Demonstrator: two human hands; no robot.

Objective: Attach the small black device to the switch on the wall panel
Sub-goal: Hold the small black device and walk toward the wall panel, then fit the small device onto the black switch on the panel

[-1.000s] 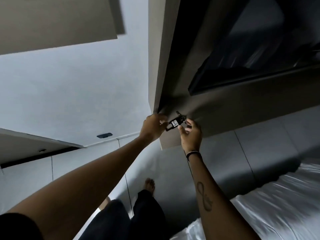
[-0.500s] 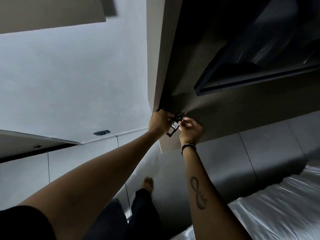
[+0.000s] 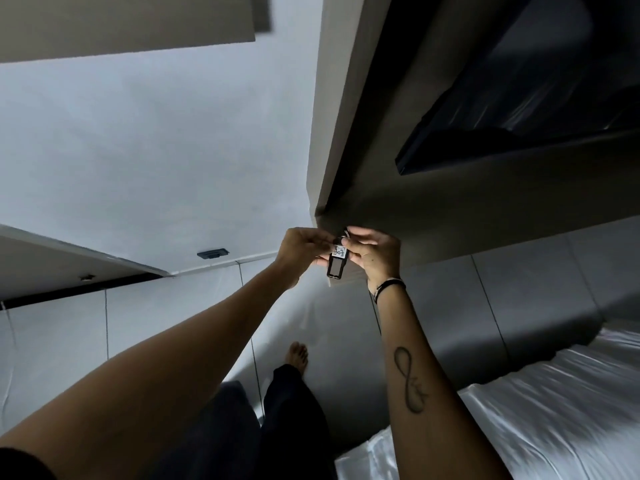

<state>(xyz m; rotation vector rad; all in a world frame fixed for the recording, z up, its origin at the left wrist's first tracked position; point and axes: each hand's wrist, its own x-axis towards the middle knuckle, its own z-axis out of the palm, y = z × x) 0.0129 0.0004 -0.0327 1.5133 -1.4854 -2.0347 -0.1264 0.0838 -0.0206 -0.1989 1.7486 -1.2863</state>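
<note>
Beside white bed, dim wall panel

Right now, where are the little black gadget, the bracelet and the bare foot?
Gadget point(image 3: 336, 265): head view, on its black frame below the white label.
Bracelet point(image 3: 390, 285): head view, on the band around the right wrist.
Foot point(image 3: 298, 356): head view, on its top, near the toes.

Tiled floor, pale and glossy; bare foot stands on it. White-sheeted bed at right, nothing on it.
</note>
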